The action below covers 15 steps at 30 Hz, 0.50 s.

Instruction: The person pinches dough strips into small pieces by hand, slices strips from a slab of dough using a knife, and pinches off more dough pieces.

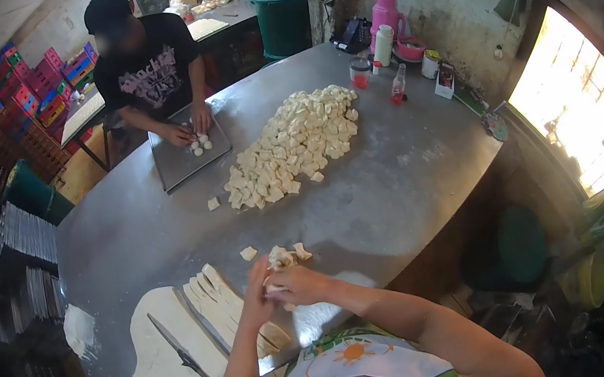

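My left hand (257,293) and my right hand (298,284) meet over the near edge of the metal table, fingers curled together around a piece of dough (276,288) that mostly hides between them. Just beyond them lie several cut dough pieces (280,256), with one small square piece (249,254) apart to the left. Left of my hands are long cut dough strips (218,296). Beside the strips, a flat dough slab (161,369) has a knife (177,346) resting on top, handle toward me.
A large heap of dough pieces (295,146) covers the table's middle. Across the table, a co-worker (153,70) handles dough balls (198,146) on a metal tray (173,175). Flour (80,331) sits at the left edge; a bottle (398,86) and pink thermos (386,17) stand far right.
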Tool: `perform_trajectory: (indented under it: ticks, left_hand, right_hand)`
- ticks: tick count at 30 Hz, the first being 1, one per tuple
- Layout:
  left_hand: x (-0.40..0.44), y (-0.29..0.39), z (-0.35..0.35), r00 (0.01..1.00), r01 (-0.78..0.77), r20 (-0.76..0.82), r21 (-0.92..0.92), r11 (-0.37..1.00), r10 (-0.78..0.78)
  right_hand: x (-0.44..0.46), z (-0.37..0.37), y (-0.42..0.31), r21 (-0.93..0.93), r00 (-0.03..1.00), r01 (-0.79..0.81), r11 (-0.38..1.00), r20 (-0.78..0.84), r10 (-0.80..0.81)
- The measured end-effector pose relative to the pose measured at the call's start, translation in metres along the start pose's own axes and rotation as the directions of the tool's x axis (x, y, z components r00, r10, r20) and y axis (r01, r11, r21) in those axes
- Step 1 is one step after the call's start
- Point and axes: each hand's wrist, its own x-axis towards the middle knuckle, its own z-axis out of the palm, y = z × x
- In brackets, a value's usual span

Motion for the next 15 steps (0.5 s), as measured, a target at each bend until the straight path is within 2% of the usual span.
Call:
perform_trajectory:
  ticks: [1,2,3,4,5,7,8,10,11,12,13,14,15]
  left_hand:
    - [-0.011,-0.024,-0.001,0.966,0.251,0.118,-0.203,0.947,-0.23]
    - [-0.019,-0.049,-0.001,0.87,0.488,0.276,-0.362,0.795,-0.408]
    - [-0.022,-0.062,0.0,0.722,0.692,0.46,-0.456,0.56,-0.518]
    - [-0.021,-0.059,0.003,0.721,0.692,0.468,-0.457,0.558,-0.512]
    - [-0.022,-0.053,0.009,0.697,0.673,0.514,-0.228,0.704,-0.5]
    - [-0.023,-0.036,0.014,0.636,0.464,0.578,0.242,0.852,-0.511]
    - [-0.022,-0.027,0.009,0.64,0.468,0.573,0.237,0.851,-0.512]
    - [-0.015,-0.006,-0.007,0.787,0.207,0.595,-0.005,0.978,-0.163]
    - [-0.017,0.0,-0.01,0.82,0.068,0.573,-0.125,0.99,0.015]
    - [-0.02,-0.006,-0.011,0.824,0.07,0.567,-0.124,0.99,0.012]
    - [-0.022,-0.017,-0.013,0.834,0.307,0.522,-0.174,0.936,-0.176]
    - [-0.026,-0.028,-0.015,0.794,0.521,0.487,-0.234,0.821,-0.365]
    - [-0.032,-0.036,-0.014,0.707,0.693,0.461,-0.303,0.654,-0.536]
  right_hand:
    - [0.002,0.001,-0.003,-0.002,1.0,0.001,1.0,0.0,-0.001]
    - [0.007,-0.001,-0.006,-0.002,0.997,0.005,1.0,-0.076,-0.005]
    - [0.009,-0.002,-0.008,-0.004,0.988,0.005,1.0,-0.155,-0.005]
    - [0.008,-0.001,-0.008,-0.002,0.972,0.0,1.0,-0.235,0.0]
    - [0.007,0.0,-0.005,-0.005,0.97,-0.008,1.0,-0.244,0.007]
    - [0.004,0.003,0.013,-0.25,0.927,-0.353,0.902,-0.222,0.302]
    - [0.002,0.003,0.022,-0.372,0.871,-0.491,0.788,-0.231,0.434]
    - [-0.005,-0.004,0.034,-0.396,0.871,-0.491,0.776,-0.235,0.431]
    - [-0.013,-0.006,0.038,-0.415,0.87,-0.493,0.765,-0.228,0.437]
    - [-0.015,-0.005,0.041,-0.438,0.873,-0.488,0.755,-0.218,0.437]
    - [-0.014,-0.002,0.04,-0.441,0.876,-0.481,0.758,-0.213,0.432]
    - [-0.014,0.006,0.038,-0.414,0.914,-0.394,0.821,-0.275,0.3]
    - [-0.013,0.013,0.035,-0.394,0.927,-0.296,0.87,-0.337,0.163]
